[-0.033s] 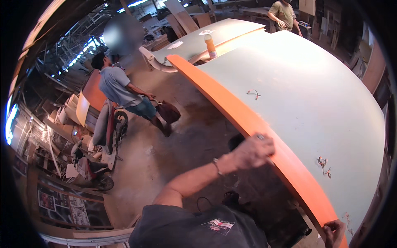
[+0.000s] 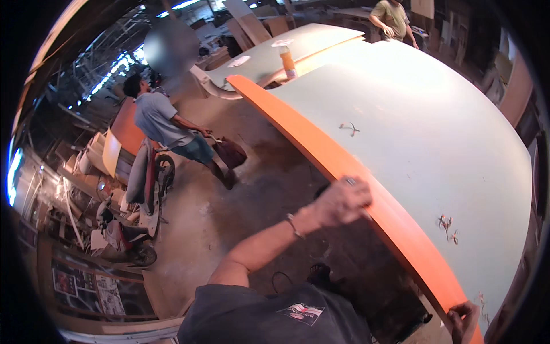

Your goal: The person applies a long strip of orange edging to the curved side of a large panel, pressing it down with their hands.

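Observation:
A large curved panel (image 2: 424, 132) with a pale grey-green top lies in front of me, with an orange edge strip (image 2: 321, 152) along its near side. My left hand (image 2: 342, 202) is closed, knuckles up, against the middle of this strip. It is slightly blurred, and a small pale bit shows under its fingers; what it holds is hidden. At the strip's lower right end, my right hand (image 2: 464, 322) grips the edge with bent fingers, partly cut off by the dark rim. Small tangles that look like short wires (image 2: 447, 228) stick up from the top.
An orange bottle (image 2: 287, 62) stands by a second pale panel (image 2: 321, 37) at the back. On the left a person (image 2: 166, 123) carries a dark bag (image 2: 230, 153) near parked motorbikes (image 2: 152, 178). Another person (image 2: 392, 20) stands at the far side. Stacked boards (image 2: 91, 157) line the left.
My left hand has slid slightly up and left along the orange strip. The right hand keeps its place at the edge. The whole view has shifted a little.

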Demonstrator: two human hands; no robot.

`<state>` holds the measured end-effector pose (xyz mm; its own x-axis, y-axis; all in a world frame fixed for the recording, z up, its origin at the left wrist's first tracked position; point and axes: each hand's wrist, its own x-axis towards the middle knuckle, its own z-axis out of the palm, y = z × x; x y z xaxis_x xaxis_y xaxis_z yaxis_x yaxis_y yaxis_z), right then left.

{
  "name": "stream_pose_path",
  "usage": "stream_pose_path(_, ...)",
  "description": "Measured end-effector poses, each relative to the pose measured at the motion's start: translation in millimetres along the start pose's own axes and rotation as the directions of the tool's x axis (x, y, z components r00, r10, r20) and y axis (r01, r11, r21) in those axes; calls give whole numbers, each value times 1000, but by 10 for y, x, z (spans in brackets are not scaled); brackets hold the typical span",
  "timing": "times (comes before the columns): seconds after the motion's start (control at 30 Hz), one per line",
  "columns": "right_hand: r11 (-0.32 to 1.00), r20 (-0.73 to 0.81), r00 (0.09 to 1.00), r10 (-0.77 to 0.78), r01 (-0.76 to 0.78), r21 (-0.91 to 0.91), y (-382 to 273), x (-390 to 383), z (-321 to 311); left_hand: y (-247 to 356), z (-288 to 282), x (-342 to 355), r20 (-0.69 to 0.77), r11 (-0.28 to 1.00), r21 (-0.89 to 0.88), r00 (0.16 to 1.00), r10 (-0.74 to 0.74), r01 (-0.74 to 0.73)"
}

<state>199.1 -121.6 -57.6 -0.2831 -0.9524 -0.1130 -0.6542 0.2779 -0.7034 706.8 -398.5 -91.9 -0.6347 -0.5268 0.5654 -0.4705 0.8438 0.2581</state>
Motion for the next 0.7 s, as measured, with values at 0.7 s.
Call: stream_pose_path(0.7, 940, 311, 935, -168, 247, -235, -2717, 1260, 1719, -235, 46, -22, -171, 965, -252, 979, -113, 68)
